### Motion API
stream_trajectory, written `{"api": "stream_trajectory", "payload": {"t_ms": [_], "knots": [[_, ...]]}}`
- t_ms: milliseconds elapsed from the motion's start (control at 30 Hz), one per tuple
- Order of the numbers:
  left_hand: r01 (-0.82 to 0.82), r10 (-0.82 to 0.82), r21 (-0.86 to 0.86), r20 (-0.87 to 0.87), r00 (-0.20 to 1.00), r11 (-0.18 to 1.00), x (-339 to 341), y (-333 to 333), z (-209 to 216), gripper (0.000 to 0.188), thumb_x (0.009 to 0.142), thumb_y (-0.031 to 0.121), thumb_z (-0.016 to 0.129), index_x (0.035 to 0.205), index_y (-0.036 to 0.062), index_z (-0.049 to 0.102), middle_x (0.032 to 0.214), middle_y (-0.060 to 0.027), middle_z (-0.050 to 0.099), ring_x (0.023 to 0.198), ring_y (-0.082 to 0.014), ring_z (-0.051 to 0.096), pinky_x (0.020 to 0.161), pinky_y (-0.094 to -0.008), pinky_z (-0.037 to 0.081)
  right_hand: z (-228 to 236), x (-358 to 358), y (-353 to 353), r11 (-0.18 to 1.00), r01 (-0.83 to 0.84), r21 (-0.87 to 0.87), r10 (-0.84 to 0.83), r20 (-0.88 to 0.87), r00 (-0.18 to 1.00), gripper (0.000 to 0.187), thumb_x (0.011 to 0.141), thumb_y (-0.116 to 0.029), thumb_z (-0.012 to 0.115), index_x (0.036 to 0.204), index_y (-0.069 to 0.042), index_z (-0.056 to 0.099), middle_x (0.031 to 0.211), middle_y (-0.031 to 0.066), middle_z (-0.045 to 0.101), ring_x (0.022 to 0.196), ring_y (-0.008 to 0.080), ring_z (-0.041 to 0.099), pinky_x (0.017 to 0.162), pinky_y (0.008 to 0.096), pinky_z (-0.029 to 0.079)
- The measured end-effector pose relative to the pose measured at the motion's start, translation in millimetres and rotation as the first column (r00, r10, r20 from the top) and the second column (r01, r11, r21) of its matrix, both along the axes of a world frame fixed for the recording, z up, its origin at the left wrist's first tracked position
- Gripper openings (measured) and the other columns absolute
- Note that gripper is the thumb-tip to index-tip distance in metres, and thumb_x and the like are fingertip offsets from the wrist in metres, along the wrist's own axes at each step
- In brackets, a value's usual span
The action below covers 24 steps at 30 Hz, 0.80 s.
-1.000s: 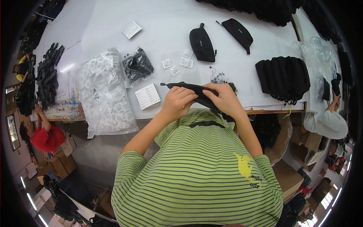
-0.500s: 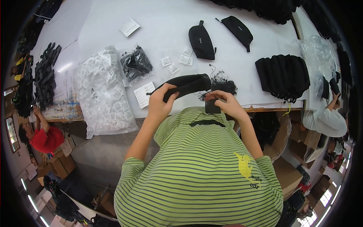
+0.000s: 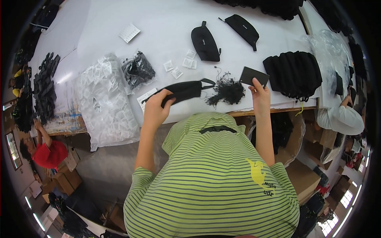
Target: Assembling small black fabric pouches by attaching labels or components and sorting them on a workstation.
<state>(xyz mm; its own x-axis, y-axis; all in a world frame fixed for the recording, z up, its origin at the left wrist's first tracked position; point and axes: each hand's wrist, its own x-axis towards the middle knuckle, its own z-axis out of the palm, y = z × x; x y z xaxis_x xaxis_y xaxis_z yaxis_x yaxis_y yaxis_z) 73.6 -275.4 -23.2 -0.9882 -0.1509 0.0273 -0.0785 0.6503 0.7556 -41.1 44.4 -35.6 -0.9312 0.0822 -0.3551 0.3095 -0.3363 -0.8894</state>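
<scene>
My left hand (image 3: 157,110) is closed around one end of a slim black zip pouch (image 3: 185,90), above the table's near edge. A loop strap sticks out at the pouch's right end. My right hand (image 3: 260,98) pinches a flat black hang tag (image 3: 254,74) by its lower edge, between thumb and fingers. Between the two hands lies a tangled heap of thin black tag strings (image 3: 227,93). Whether a string joins the tag to the pouch, I cannot tell. Two more black pouches, one upright (image 3: 205,43) and one slanted (image 3: 243,31), lie farther back.
Left of me are a large clear bag of white packets (image 3: 105,101) and a small bag of black tags (image 3: 138,69). Several loose white packets (image 3: 176,72) lie mid-table. A row of black pouches (image 3: 293,75) stands at right. Other people (image 3: 49,150) work at both sides.
My right hand has moved right and farther out with the black tag, away from the pouch. The pouch, in my left hand, has shifted left and its strap end now shows.
</scene>
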Motion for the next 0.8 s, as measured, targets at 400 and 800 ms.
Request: {"api": "stream_trajectory", "payload": {"t_ms": [400,800], "knots": [[0.339,-0.345,0.083,0.079,0.935,0.937,2,51,14,0.015,0.079,0.014,0.065,0.09,0.0067,0.056,0.078,-0.0121,0.062,0.075,-0.0318,0.059,0.066,-0.0397,0.046,0,-18,-50,0.976,0.177,-0.127,-0.173,0.044,0.984,0.029,0.091,-0.032,0.062,0.077,-0.008,0.054,0.06,-0.0032,0.046,0.046,0.007,0.031,0.043,0.0239,0.025],[0.344,-0.341,-0.011,-0.172,0.924,0.939,-14,51,37,0.022,0.075,0.008,0.07,0.091,0.0036,0.058,0.134,-0.0102,0.046,0.117,-0.0317,0.048,0.092,-0.0412,0.043,63,-3,-72,0.262,-0.494,0.829,0.828,0.069,0.556,0.034,0.077,-0.036,0.073,0.074,-0.002,0.07,0.045,0.0057,0.045,0.04,0.0182,0.038,0.044,0.0318,0.031]]}}
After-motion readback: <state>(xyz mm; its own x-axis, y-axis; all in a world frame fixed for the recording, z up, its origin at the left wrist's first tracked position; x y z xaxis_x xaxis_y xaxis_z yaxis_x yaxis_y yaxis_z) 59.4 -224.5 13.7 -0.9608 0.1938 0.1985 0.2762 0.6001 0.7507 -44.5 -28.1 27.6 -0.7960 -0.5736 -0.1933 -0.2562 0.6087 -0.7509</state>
